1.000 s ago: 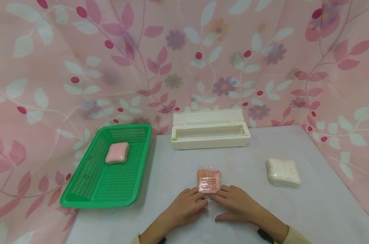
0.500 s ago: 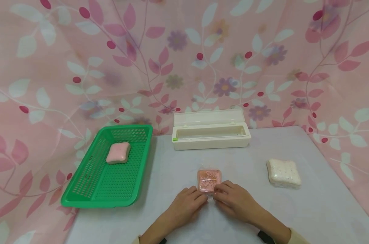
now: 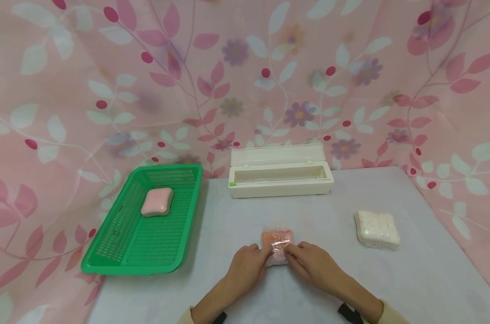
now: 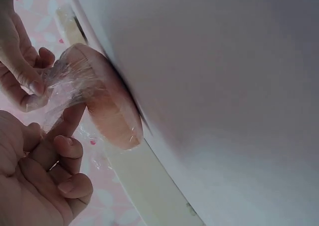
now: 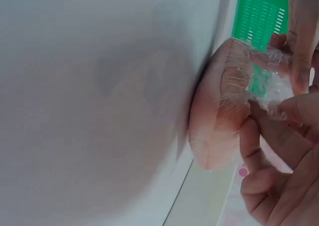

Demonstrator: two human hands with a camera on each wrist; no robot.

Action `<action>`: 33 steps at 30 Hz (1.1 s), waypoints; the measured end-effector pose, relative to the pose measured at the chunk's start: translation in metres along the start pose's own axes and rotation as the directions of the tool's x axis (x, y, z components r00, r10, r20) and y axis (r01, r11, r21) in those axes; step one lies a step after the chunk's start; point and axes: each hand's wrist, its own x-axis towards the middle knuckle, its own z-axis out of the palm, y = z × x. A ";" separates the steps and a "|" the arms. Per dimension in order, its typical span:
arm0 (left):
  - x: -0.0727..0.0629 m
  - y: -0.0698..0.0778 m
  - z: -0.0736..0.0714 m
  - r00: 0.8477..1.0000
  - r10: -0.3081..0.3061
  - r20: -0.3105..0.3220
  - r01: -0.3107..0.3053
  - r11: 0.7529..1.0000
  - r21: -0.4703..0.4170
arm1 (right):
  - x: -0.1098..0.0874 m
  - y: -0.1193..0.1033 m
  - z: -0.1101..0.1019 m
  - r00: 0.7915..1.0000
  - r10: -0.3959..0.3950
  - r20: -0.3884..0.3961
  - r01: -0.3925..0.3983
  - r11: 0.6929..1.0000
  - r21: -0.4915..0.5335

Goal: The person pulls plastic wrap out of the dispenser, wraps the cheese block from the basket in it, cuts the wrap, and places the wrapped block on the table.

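Note:
A pink-orange bar of soap lies on the table in front of me, wrapped in clear cling film. My left hand pinches the film at the soap's near left side, thumb and fingers curled. Opposite it, my right hand pinches the film at the near right side. Both wrist views show the film stretched up from the bar toward the fingers, bunched and creased. The underside of the soap is hidden against the table.
At left, a green basket holds a pale pink soap bar. A long white box with its lid raised stands at the back. To the right lies a wrapped white speckled block. A floral curtain hangs behind the table.
Both hands have moved slightly forward from the soap's near edge to over its near part, drawing the film up. The bar now shows more of its near side. Basket and box are unmoved.

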 end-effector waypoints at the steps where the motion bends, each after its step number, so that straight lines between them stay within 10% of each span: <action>1: 0.002 0.000 0.000 1.000 -0.021 0.005 0.021 1.000 -0.016 | 0.001 -0.001 -0.001 0.999 0.042 0.020 -0.042 0.999 0.016; 9: 0.018 -0.001 0.004 0.990 -0.138 0.010 0.138 0.984 -0.114 | 0.012 0.001 -0.001 0.938 0.303 0.170 -0.334 0.921 0.198; 20: 0.024 -0.007 0.016 0.975 -0.194 0.109 0.202 0.976 -0.075 | 0.026 0.008 0.011 0.870 0.444 0.213 -0.485 0.848 0.215; 28: 0.031 -0.009 0.019 0.982 -0.164 0.099 0.164 0.986 0.007 | 0.026 0.010 0.019 0.874 0.458 0.161 -0.482 0.859 0.173; 33: 0.031 -0.011 0.010 0.999 -0.014 0.051 0.013 1.000 0.006 | 0.022 0.011 0.019 0.935 0.354 0.034 -0.354 0.935 0.017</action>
